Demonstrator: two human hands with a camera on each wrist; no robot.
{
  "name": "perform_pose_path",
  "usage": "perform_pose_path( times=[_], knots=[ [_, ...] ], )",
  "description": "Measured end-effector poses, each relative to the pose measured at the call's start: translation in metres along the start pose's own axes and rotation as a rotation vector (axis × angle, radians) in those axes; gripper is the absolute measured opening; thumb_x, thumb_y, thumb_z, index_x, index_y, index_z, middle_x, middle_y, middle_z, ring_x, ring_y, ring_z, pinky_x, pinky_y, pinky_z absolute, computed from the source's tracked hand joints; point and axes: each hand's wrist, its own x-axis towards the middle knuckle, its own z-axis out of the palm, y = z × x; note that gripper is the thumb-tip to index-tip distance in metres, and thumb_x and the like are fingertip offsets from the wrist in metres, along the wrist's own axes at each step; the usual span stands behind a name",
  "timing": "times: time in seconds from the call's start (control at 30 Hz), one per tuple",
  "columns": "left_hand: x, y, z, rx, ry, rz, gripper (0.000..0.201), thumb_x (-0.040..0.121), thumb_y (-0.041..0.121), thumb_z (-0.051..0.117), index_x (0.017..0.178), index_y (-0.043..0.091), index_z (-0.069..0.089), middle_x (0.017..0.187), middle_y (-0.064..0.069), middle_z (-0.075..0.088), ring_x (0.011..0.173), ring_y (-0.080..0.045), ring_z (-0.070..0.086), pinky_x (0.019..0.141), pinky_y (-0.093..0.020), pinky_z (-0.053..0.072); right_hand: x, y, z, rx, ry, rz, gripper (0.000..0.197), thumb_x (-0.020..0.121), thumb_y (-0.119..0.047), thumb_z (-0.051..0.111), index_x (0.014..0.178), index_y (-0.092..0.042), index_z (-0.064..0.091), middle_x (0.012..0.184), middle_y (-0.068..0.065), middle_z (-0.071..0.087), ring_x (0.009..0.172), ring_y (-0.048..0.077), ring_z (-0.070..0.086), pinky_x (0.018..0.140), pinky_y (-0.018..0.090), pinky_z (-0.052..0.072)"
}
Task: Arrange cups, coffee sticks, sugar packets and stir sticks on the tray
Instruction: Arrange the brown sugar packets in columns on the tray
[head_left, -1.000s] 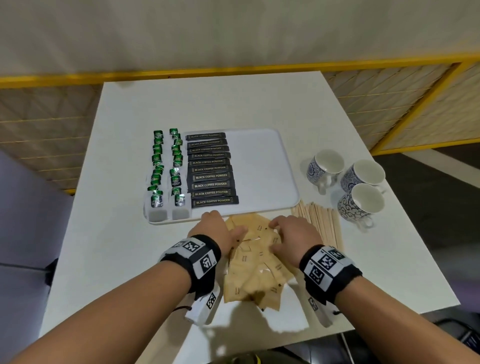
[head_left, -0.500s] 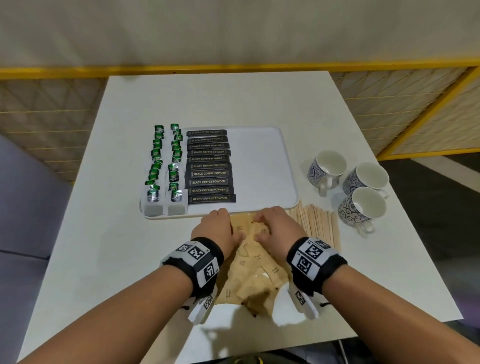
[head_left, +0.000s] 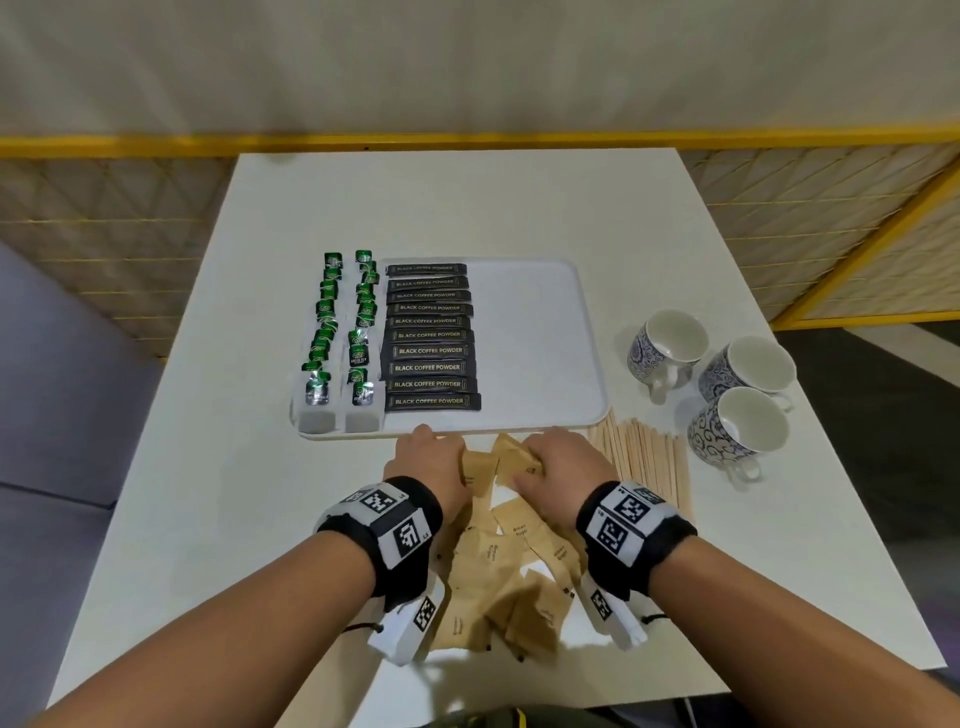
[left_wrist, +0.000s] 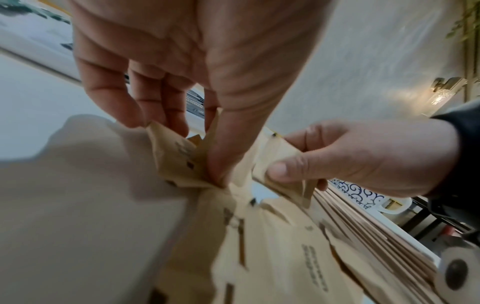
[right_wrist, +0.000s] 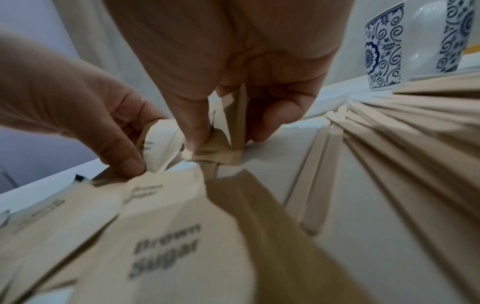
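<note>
A heap of brown sugar packets (head_left: 498, 561) lies on the table just in front of the white tray (head_left: 540, 343). My left hand (head_left: 431, 462) pinches a few packets (left_wrist: 182, 156) at the heap's far end. Beside it, my right hand (head_left: 561, 460) pinches other packets (right_wrist: 221, 142). On the tray lie a column of black coffee sticks (head_left: 428, 335) and two columns of green sachets (head_left: 343, 332). Wooden stir sticks (head_left: 644, 457) lie fanned out right of the heap. Three blue-patterned cups (head_left: 727, 379) stand further right on the table.
The tray's right half (head_left: 535, 312) is bare. The white table (head_left: 467, 208) ends at a yellow rail and wall behind. A purple seat (head_left: 62, 415) sits to the left, below the table edge.
Both hands have moved together toward the far end of the packet heap, near the tray's front rim, and now pinch packets there.
</note>
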Motion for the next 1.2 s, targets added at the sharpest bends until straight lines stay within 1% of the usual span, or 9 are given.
perform_pose_path(
  times=[0.13,0.2,0.3,0.37,0.47,0.6,0.73,0.97,1.2],
  knots=[
    [0.000,-0.004,-0.006,-0.054,-0.006,0.025,0.020,0.082,0.030,0.059,0.102,0.025,0.058,0.108,-0.006,0.047,0.107,-0.030,0.048,0.093,-0.039,0.045,-0.008,0.008,-0.013,0.044,0.040,-0.061,0.023,0.086,-0.037,0.057,0.074,-0.017,0.058,0.070,-0.004,0.059,0.065,0.015,0.058,0.057,0.031,0.047],
    [0.000,-0.007,-0.007,-0.080,-0.005,0.044,0.022,0.086,0.033,0.055,0.104,0.020,0.055,0.109,-0.008,0.047,0.109,-0.030,0.047,0.093,-0.040,0.044,-0.018,0.008,-0.021,0.028,-0.064,-0.136,0.020,0.087,-0.039,0.058,0.074,-0.025,0.054,0.072,-0.009,0.055,0.066,0.006,0.052,0.057,0.025,0.039],
    [-0.001,-0.012,-0.010,-0.117,0.009,0.040,0.016,0.092,0.031,0.044,0.085,0.017,0.042,0.099,-0.006,0.044,0.102,-0.030,0.047,0.085,-0.037,0.041,-0.035,-0.001,-0.019,-0.029,-0.301,-0.256,0.026,0.086,-0.047,0.061,0.070,-0.032,0.046,0.073,-0.012,0.051,0.067,0.004,0.047,0.059,0.023,0.035],
    [-0.004,-0.018,-0.013,-0.183,-0.008,0.043,0.023,0.089,0.033,0.043,0.073,0.018,0.037,0.087,-0.002,0.041,0.091,-0.027,0.046,0.075,-0.035,0.037,-0.042,-0.008,-0.010,-0.024,-0.395,-0.279,0.020,0.082,-0.052,0.063,0.083,-0.036,0.051,0.083,-0.014,0.054,0.077,0.007,0.051,0.066,0.025,0.037],
    [-0.021,-0.028,-0.020,-0.238,-0.085,0.109,0.031,0.076,0.043,0.047,0.065,0.016,0.036,0.079,-0.002,0.040,0.078,-0.024,0.044,0.066,-0.033,0.035,-0.045,-0.015,0.000,-0.050,-0.467,-0.237,0.042,0.079,-0.055,0.065,0.114,-0.037,0.048,0.095,-0.012,0.051,0.089,0.012,0.051,0.074,0.027,0.039],
    [-0.052,-0.044,-0.013,-0.212,-0.264,0.204,0.036,0.071,0.044,0.050,0.077,0.008,0.055,0.087,-0.010,0.056,0.079,-0.025,0.057,0.070,-0.037,0.047,-0.042,-0.022,0.013,-0.150,-0.439,-0.157,0.067,0.081,-0.050,0.066,0.134,-0.037,0.028,0.116,-0.001,0.058,0.103,0.022,0.056,0.083,0.031,0.044],
    [-0.069,-0.054,0.006,-0.128,-0.342,0.219,0.037,0.066,0.051,0.054,0.076,0.016,0.057,0.089,-0.002,0.055,0.079,-0.018,0.058,0.073,-0.038,0.053,-0.040,-0.023,0.020,-0.182,-0.408,-0.126,0.068,0.081,-0.050,0.064,0.136,-0.036,0.027,0.123,0.000,0.057,0.108,0.023,0.056,0.084,0.030,0.042],
    [-0.072,-0.042,0.020,0.011,-0.227,0.248,0.049,0.058,0.051,0.075,0.090,0.028,0.046,0.092,0.009,0.050,0.079,-0.010,0.052,0.068,-0.027,0.049,-0.036,-0.025,0.026,-0.162,-0.272,-0.126,0.055,0.078,-0.052,0.059,0.126,-0.037,0.038,0.113,-0.007,0.058,0.099,0.017,0.054,0.076,0.027,0.042],
    [-0.063,-0.035,0.020,0.078,-0.174,0.233,0.052,0.064,0.050,0.074,0.098,0.029,0.040,0.096,0.008,0.047,0.084,-0.015,0.052,0.071,-0.028,0.045,-0.035,-0.024,0.021,-0.160,-0.186,-0.172,0.049,0.078,-0.046,0.060,0.123,-0.031,0.046,0.117,-0.008,0.040,0.108,0.014,0.046,0.082,0.028,0.045]
  ],
)
